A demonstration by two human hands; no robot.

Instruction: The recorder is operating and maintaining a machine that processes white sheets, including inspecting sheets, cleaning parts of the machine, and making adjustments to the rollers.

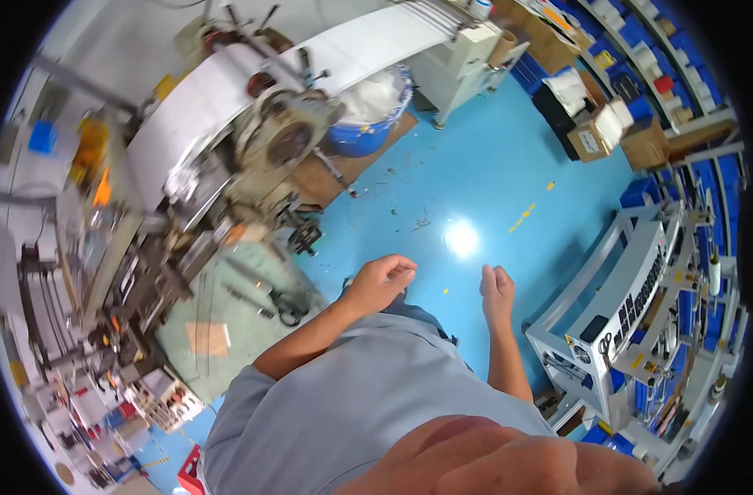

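Above the blue floor [467,181], in front of my grey shirt [343,379], my two hands hung apart. My left grip [382,280] was half closed, its fingers curled inward; my right grip [498,288] was drawn into a loose fist. Nothing showed in either, but the palms were hidden, and whether something small lay inside I could not tell. Nearest my left side, untouched, what looked like black-handled scissors [288,310] lay near the edge of the green counter [244,371], with a tan sheet [208,338] farther in. Beyond stood a machine [281,139] carrying a white strip [372,49], a blue tub [361,139] beside it. A pale metal rack [638,268] stood to the right, well apart from my right grip.

Hazards, as judged: (a) a wide swing of my left forearm [302,342] could have swept the scissors to the floor, since they lay so near the edge; (b) the bar [331,167] jutting from the machine could have caught a leg, were my eyes elsewhere; (c) the dark scraps [423,223] underfoot could have cost me my footing.
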